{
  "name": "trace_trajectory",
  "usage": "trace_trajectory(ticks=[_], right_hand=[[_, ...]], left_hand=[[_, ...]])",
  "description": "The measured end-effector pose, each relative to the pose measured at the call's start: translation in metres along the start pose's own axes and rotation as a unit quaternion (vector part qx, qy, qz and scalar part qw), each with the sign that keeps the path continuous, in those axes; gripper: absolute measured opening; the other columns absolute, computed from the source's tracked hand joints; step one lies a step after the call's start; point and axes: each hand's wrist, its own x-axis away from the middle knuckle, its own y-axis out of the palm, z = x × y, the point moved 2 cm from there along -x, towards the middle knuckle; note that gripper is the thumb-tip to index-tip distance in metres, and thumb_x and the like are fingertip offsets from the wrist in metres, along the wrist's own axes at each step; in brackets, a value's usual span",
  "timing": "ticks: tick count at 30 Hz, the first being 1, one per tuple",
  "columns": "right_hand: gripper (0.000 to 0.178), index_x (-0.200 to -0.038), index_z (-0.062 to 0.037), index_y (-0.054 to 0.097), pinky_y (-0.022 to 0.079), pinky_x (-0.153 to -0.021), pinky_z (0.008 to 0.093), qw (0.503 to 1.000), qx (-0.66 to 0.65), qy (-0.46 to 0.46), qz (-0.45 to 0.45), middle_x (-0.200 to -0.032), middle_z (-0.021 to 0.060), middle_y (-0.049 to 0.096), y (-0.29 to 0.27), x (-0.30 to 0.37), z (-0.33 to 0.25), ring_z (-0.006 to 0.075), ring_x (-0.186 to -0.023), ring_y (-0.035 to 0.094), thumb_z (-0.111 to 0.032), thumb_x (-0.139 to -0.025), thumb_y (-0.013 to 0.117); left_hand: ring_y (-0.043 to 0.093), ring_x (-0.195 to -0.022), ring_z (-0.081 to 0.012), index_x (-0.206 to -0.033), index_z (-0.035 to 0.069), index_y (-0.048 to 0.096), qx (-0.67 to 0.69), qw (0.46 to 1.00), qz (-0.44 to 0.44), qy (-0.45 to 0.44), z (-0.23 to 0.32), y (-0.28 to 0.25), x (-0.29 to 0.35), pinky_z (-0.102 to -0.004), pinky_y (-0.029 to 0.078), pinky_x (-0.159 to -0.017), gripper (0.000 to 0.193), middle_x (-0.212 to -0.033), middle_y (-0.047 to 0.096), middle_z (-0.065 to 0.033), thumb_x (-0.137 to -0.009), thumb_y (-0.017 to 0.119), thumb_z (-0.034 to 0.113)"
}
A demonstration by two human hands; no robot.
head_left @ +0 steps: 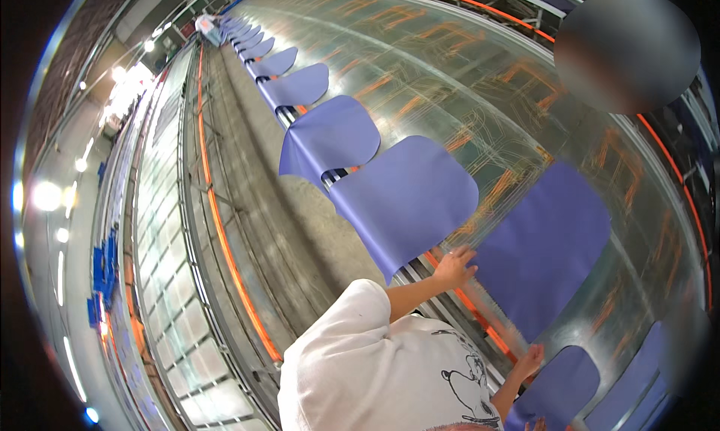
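Note:
A purple sheet piece [544,251] with rounded far corners lies on the long table in front of me. My left hand [455,267] is closed at its near left corner, fingertips at the sheet's edge. Lower down, my right hand [530,362] is closed by the near right corner; its grip is partly hidden. Left of this piece, a larger-looking purple piece [412,195] drapes over the table's near edge. Below my right hand lies another purple piece [559,382]. Fingers [536,425] show at the bottom edge; whose they are I cannot tell.
The grey table top [450,93] carries orange marks and thin lines. More draped purple pieces [300,84] run along its near edge into the distance, where a person [208,27] stands. An orange rail [225,232] and a second long table [176,318] lie across the aisle.

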Motion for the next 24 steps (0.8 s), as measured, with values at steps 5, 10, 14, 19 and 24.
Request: trace_trajectory(ticks=[5, 10, 14, 19, 24], right_hand=[[0.027, -0.125, -0.0069, 0.063, 0.045, -0.075, 0.0291, 0.978, -0.156, 0.119, -0.07, -0.095, -0.001, 0.058, -0.031, -0.046, 0.02, 0.0112, -0.087, 0.056, -0.017, -0.1, 0.061], [0.017, -0.113, -0.011, 0.067, 0.044, -0.071, 0.0309, 0.956, -0.217, 0.175, -0.092, -0.09, -0.0034, 0.054, -0.022, -0.055, 0.018, 0.0102, -0.083, 0.053, -0.015, -0.097, 0.062], [0.035, -0.133, -0.0089, 0.059, 0.055, -0.087, 0.0403, 0.966, -0.208, 0.148, -0.049, -0.123, 0.0071, 0.066, -0.012, -0.038, 0.021, 0.0222, -0.107, 0.064, -0.014, -0.099, 0.067], [0.02, -0.114, -0.0097, 0.07, 0.053, -0.082, 0.0318, 0.975, -0.127, 0.182, 0.003, -0.099, 0.0005, 0.066, -0.023, -0.01, -0.021, 0.0127, -0.092, 0.062, -0.018, -0.096, 0.068], [0.019, -0.11, -0.0069, 0.07, 0.055, -0.073, 0.0334, 0.973, -0.129, 0.191, 0.013, -0.092, 0.0018, 0.066, -0.027, 0.008, -0.005, 0.0126, -0.081, 0.064, -0.019, -0.096, 0.068]], left_hand=[[0.052, -0.132, -0.0434, -0.138, 0.002, 0.059, 0.084, 0.986, 0.076, -0.125, -0.005, -0.013, 0.005, -0.0487, 0.045, -0.111, 0.053, -0.142, 0.056, -0.0233, -0.096, 0.068, 0.034], [0.056, -0.127, -0.0398, -0.132, 0.002, 0.062, 0.115, 0.979, 0.044, -0.163, 0.003, -0.004, -0.01, -0.0485, 0.045, -0.109, 0.048, -0.135, 0.06, -0.0222, -0.097, 0.068, 0.034], [0.069, -0.1, -0.0328, -0.118, 0.0, 0.07, 0.144, 0.982, -0.014, -0.123, -0.018, 0.015, -0.016, -0.0452, 0.053, -0.091, 0.04, -0.106, 0.072, -0.0187, -0.094, 0.074, 0.031], [0.067, -0.089, -0.0214, -0.126, -0.004, 0.066, 0.178, 0.975, 0.052, -0.124, -0.021, 0.03, 0.004, -0.0361, 0.054, -0.078, 0.054, -0.099, 0.072, -0.0146, -0.091, 0.077, 0.036], [0.065, -0.067, -0.0183, -0.106, -0.003, 0.07, 0.125, 0.972, -0.09, -0.176, 0.023, 0.012, 0.0, -0.0346, 0.053, -0.066, 0.04, -0.076, 0.068, -0.0076, -0.091, 0.076, 0.034]])
